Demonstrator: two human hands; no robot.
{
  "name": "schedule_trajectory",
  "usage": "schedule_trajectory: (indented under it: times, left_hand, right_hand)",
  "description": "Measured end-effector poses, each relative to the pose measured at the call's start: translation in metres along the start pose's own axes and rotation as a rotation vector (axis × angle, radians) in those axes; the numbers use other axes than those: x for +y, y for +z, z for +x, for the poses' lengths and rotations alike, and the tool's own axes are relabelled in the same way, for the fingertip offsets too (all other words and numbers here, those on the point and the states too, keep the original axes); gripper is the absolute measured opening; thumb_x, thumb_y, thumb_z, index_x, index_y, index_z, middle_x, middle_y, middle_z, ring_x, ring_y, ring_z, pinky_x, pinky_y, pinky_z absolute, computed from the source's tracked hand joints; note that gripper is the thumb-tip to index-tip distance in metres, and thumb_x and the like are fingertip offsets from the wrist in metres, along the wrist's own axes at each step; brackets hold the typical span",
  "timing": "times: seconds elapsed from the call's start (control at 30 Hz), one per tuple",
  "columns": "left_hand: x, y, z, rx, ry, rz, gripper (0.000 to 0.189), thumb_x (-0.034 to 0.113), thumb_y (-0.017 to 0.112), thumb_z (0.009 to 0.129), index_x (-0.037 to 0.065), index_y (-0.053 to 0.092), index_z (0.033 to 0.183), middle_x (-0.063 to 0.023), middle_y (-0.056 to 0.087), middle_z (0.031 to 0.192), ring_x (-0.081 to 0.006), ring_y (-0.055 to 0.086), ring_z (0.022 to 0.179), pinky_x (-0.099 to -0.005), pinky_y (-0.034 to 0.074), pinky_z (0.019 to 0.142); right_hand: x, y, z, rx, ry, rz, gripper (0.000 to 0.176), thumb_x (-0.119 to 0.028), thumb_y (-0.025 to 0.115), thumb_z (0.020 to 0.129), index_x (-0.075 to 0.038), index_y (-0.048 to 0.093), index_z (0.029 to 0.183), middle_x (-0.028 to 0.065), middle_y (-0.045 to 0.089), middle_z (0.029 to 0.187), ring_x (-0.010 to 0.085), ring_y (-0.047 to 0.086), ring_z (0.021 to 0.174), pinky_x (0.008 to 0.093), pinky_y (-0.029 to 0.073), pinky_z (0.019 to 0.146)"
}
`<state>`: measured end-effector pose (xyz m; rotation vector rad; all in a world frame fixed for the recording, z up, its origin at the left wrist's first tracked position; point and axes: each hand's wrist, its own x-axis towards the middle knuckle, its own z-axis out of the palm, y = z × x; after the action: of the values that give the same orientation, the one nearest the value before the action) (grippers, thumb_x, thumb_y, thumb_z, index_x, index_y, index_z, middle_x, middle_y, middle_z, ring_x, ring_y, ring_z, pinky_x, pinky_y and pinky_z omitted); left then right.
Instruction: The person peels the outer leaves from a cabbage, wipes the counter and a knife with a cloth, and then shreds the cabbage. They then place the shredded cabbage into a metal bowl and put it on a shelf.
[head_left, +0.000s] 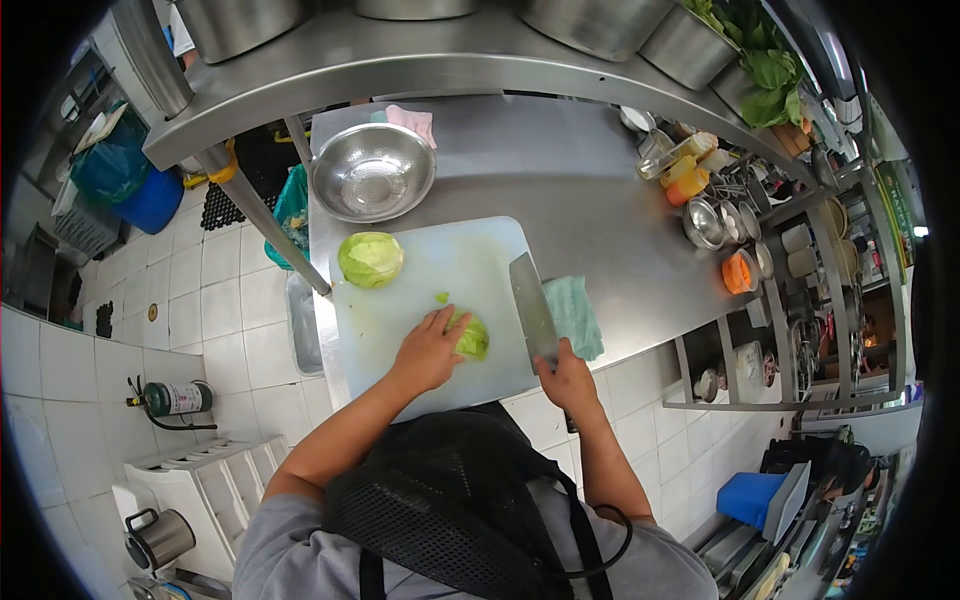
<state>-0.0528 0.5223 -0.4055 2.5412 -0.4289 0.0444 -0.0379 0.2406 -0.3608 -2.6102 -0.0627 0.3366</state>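
Observation:
A white cutting board (pixel 400 330) lies on the steel counter. On it, my left hand (pixel 429 349) rests with fingers spread against a small piece of green cabbage (pixel 472 338). My right hand (pixel 568 380) is wrapped round the handle of a large knife (pixel 533 310), whose wide blade lies along the board's right edge. A larger cut cabbage (pixel 370 260) sits at the board's upper left. One small green scrap (pixel 441 297) lies just above my left fingers.
Behind the board stands a steel colander bowl (pixel 373 173), with a pink cloth (pixel 412 123) beyond it. A green cloth (pixel 573 318) is right of the knife. Overhead runs a steel shelf (pixel 400 72) with pots. Bottles and small bowls (pixel 704 223) stand at the right.

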Motion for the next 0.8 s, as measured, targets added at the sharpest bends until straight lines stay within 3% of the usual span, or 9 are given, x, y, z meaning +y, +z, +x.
schedule_trajectory:
  times: [0.57, 0.8]
  left_hand:
    - [-0.004, -0.006, 0.003, -0.108, -0.010, -0.012, 0.078, 0.022, 0.079, 0.082, 0.008, 0.046, 0.151, -0.0225, 0.046, 0.151, -0.0418, 0.047, 0.134, -0.0459, 0.042, 0.112]
    - [-0.014, -0.026, 0.002, -0.040, -0.013, -0.191, 0.058, 0.019, 0.072, 0.090, 0.007, 0.053, 0.143, -0.0204, 0.055, 0.141, -0.0395, 0.051, 0.130, -0.0452, 0.042, 0.111]
  right_hand:
    - [0.010, 0.008, -0.001, 0.011, -0.033, -0.012, 0.043, -0.029, 0.068, 0.093, 0.003, 0.045, 0.112, 0.0353, 0.067, 0.082, 0.0554, 0.066, 0.079, 0.0618, 0.053, 0.071]
    - [0.001, 0.003, -0.005, 0.051, -0.043, 0.023, 0.039, -0.027, 0.067, 0.093, 0.001, 0.046, 0.111, 0.0334, 0.067, 0.079, 0.0543, 0.065, 0.076, 0.0612, 0.052, 0.069]
